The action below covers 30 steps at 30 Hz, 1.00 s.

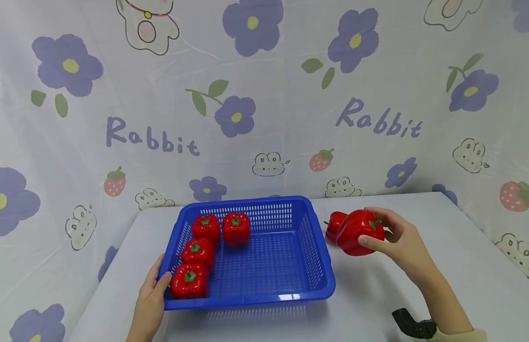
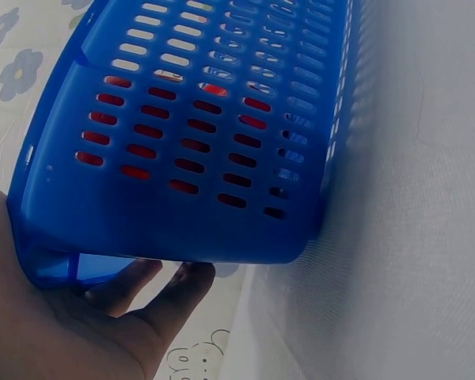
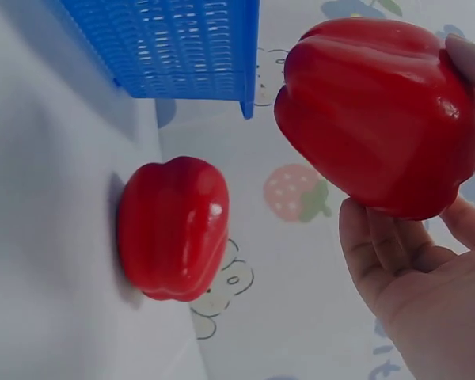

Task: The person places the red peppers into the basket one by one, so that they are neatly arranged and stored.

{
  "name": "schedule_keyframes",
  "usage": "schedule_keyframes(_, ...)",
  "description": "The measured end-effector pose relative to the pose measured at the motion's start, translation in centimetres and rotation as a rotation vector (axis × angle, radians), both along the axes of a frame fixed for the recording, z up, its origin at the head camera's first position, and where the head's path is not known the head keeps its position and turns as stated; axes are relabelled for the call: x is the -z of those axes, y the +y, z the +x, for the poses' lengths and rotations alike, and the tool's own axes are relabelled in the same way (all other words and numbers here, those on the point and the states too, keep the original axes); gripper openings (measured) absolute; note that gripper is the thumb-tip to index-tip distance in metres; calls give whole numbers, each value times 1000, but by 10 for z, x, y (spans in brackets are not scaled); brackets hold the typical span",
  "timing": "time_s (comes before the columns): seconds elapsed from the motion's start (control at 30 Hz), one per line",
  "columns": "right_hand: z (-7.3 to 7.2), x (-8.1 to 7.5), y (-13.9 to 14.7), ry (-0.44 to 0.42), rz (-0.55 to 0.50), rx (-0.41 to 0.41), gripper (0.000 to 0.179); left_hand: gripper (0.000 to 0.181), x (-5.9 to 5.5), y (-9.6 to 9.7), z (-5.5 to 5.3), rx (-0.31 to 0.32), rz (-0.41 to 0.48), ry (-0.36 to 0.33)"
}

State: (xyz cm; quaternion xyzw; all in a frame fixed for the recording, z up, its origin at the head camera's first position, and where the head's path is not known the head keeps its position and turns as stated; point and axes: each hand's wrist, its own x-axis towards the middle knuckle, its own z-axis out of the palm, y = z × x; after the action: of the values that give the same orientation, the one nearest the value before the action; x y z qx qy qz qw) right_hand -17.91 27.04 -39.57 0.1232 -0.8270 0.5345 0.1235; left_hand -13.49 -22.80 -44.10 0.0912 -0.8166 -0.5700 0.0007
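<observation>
A blue plastic basket (image 1: 268, 300) stands on the white table with several red bell peppers inside, among them one at the front left corner (image 1: 189, 281). My left hand (image 1: 149, 299) grips the basket's left rim, thumb over the edge; the left wrist view shows its fingers against the basket's end wall (image 2: 166, 229). To the right of the basket, my right hand (image 1: 397, 242) holds a red bell pepper (image 3: 380, 119) between thumb and fingers, raised off the table. Another red bell pepper (image 3: 174, 229) lies on the table behind it, partly hidden in the head view.
The white table (image 1: 375, 304) carries the basket and the loose pepper. Behind it hangs a pale cloth (image 1: 281, 118) printed with flowers and rabbits. A black curved band (image 1: 411, 325) sits by the right wrist.
</observation>
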Motion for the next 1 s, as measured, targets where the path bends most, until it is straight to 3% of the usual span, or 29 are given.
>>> schedule_keyframes(0.57, 3, -2, -11, -19, -36, 26, 63, 61, -1, -3, 2, 1, 35, 35)
schedule_keyframes(0.7, 15, -18, -20, -27, -138, 21, 61, 60, -1, 0, 1, 11, 50, 65)
schedule_keyframes(0.83, 24, -41, -42, -43, -235, -52, 58, 59, -1, 2, 1, 11, 53, 86)
schedule_keyframes(1.0, 17, -57, -84, -100, -139, -138, 64, 58, -1, 2, 2, -3, 69, 97)
